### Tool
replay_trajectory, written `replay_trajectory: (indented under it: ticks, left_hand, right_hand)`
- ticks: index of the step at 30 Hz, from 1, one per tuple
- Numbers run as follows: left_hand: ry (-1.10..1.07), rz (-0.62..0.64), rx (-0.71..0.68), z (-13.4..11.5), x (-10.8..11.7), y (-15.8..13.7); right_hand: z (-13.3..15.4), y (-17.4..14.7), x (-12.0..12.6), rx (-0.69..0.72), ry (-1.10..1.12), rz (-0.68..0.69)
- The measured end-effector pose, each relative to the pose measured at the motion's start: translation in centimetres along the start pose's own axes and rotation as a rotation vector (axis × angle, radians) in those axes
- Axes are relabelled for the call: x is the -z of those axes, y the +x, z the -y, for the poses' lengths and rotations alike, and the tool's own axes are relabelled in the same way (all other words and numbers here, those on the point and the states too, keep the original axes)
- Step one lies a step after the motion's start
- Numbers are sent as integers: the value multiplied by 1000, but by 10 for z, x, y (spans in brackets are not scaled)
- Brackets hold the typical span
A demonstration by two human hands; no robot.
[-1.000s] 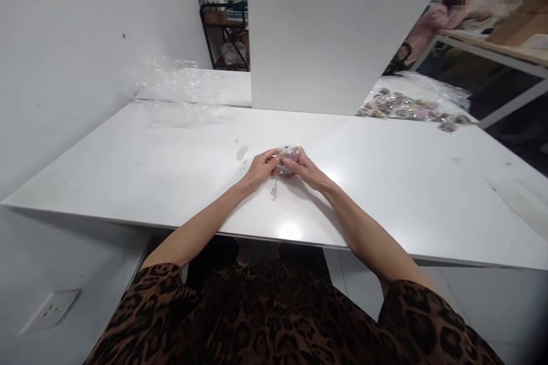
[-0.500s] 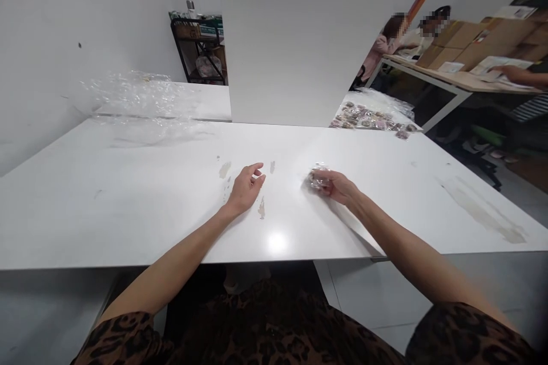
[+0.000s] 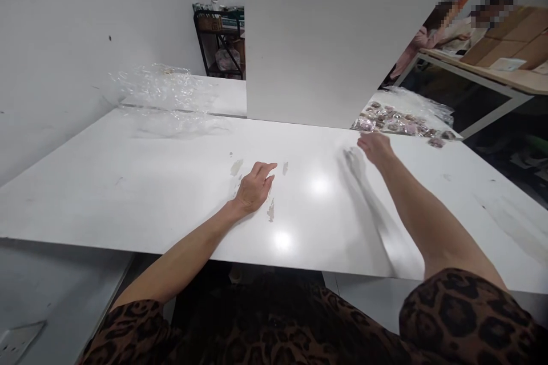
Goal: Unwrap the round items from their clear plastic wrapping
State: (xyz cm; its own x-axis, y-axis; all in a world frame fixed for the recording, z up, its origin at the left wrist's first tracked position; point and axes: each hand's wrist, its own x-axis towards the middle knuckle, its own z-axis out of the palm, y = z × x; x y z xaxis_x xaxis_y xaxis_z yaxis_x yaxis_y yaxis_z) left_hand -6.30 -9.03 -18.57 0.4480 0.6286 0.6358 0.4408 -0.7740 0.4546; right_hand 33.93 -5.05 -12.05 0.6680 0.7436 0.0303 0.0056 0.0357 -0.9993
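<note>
Wrapped packets [image 3: 409, 128] lie in a loose spread at the back right, just beyond the rear edge of the near counter [image 3: 180, 194] and beside the foot of a white panel [image 3: 303, 40]; one more packet [image 3: 436, 142] sits at the front fringe of the group. They lie spread out, probably because small, slippery wrapping slides off any stack. The right hand [image 3: 377, 149] is stretched toward the near left corner of that spread, arm long and raised over its own shadow, as the far edge demands such a reach. Its fingers are curled over, and whether they are clamped on a packet or merely beside one I cannot tell. The left hand [image 3: 254, 187] rests low near the middle, thumb and forefinger apart with nothing visible between them, perhaps parked there to stay handy and to steady the leaning body. See-through plastic [image 3: 158, 88] is heaped against the wall at the back left, seemingly to keep that bulky, light stuff away from the hands.
</note>
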Motion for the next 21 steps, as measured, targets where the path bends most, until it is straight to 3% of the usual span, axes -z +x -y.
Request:
replay_trajectory:
  ticks: [3, 5, 11, 17, 21]
  left_hand:
    - [-7, 15, -12, 1, -1, 0]
    - [-10, 29, -8, 1, -2, 0]
    - [-40, 47, 71, 3, 0, 3]
    - [-60, -6, 222, 5, 16, 10]
    - [-50, -90, 360, 10, 28, 16]
  right_hand:
    - [-34, -56, 2, -167, 25, 79]
    - [-45, -94, 7, -206, 44, 139]
    - [-32, -167, 8, -249, 41, 376]
    - [-10, -210, -43, -179, 25, 551]
    - [-7, -230, -83, -203, 23, 629]
